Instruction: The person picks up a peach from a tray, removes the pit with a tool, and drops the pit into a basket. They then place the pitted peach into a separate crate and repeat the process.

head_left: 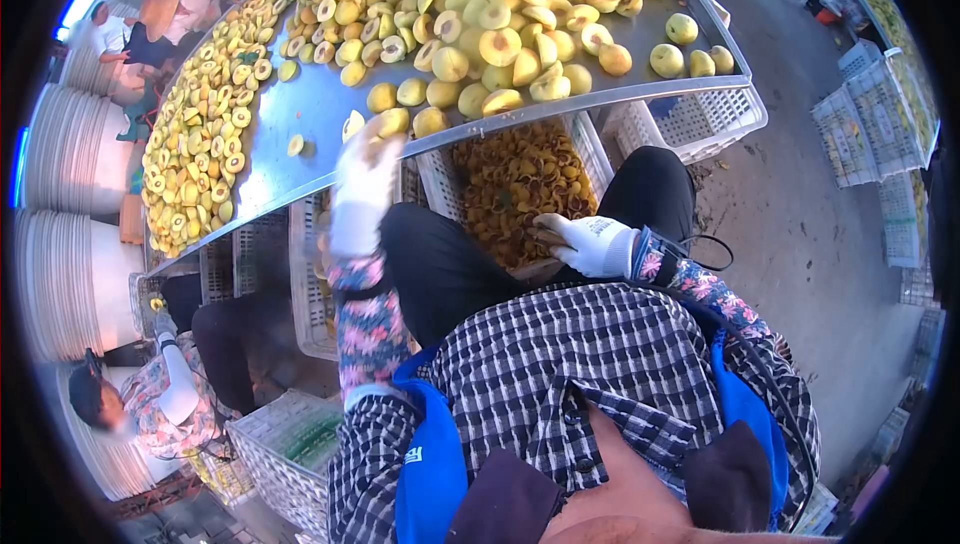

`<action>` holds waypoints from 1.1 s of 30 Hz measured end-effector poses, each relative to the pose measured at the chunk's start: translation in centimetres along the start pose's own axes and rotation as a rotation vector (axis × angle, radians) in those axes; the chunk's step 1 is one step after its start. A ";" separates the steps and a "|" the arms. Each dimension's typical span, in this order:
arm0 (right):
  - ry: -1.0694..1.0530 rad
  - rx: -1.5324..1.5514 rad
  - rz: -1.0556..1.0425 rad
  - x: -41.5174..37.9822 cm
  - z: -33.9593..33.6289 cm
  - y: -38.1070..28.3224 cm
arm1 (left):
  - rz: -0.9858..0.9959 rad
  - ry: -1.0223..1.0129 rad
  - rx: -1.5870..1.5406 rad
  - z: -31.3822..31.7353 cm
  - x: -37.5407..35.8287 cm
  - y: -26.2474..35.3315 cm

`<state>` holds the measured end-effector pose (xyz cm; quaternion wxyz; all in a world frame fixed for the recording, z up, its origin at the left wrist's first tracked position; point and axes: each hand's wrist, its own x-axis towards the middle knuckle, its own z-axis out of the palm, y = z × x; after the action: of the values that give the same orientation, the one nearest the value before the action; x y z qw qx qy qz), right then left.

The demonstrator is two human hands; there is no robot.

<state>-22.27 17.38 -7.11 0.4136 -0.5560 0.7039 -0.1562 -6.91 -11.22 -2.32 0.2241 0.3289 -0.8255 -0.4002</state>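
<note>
My left hand [362, 189], in a white glove, is smeared by motion at the near edge of the metal table [330, 129]. Its fingertips overlap halved yellow fruits, which look like peaches or apricots [392, 122]. My right hand [597, 246], in a white glove with dark, stained fingertips, is low by my right thigh. Its fingers are drawn together over the near end of a white crate [440, 187] of brownish fruit scraps [525, 179]; I cannot tell what is in them. Whole round fruits [667, 61] sit at the table's right corner.
A white perforated basket [715, 124] stands under the table's right corner. More crates [305, 284] are under its left side. A co-worker in a floral top [185, 394] sits at lower left. Stacked white tubs [75, 284] line the left; stacked crates [870, 114] stand right.
</note>
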 end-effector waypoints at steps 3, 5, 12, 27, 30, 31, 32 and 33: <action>0.018 0.058 -0.006 0.4 0.0 0.3 | 0.313 -0.216 0.100 7.4 4.2 1.6; -0.010 0.041 0.048 0.2 -0.4 -0.5 | 0.361 -0.265 0.332 10.7 6.1 2.6; 0.074 0.071 0.024 -0.4 0.8 0.9 | 0.172 -0.407 0.155 12.7 9.4 1.8; 0.861 -0.012 -0.378 2.4 -6.1 -6.3 | -0.251 -0.068 -1.646 8.9 0.5 7.0; 0.929 -0.132 -0.339 3.4 -5.8 -6.2 | -0.141 -0.094 -1.600 9.9 0.3 6.9; 0.960 -0.148 -0.339 3.6 -5.6 -6.1 | -0.111 -0.082 -1.565 10.1 0.1 7.2; 0.957 -0.152 -0.338 3.7 -5.6 -6.1 | -0.112 -0.080 -1.570 10.2 0.1 7.2; 1.000 -0.241 -0.359 3.8 -5.5 -6.1 | -0.096 -0.069 -1.544 10.3 0.0 7.1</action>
<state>-22.60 10.53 -1.11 -0.0714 -0.5686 0.7218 -0.3881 -15.99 -2.62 -2.53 0.3466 0.1022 -0.3038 -0.8816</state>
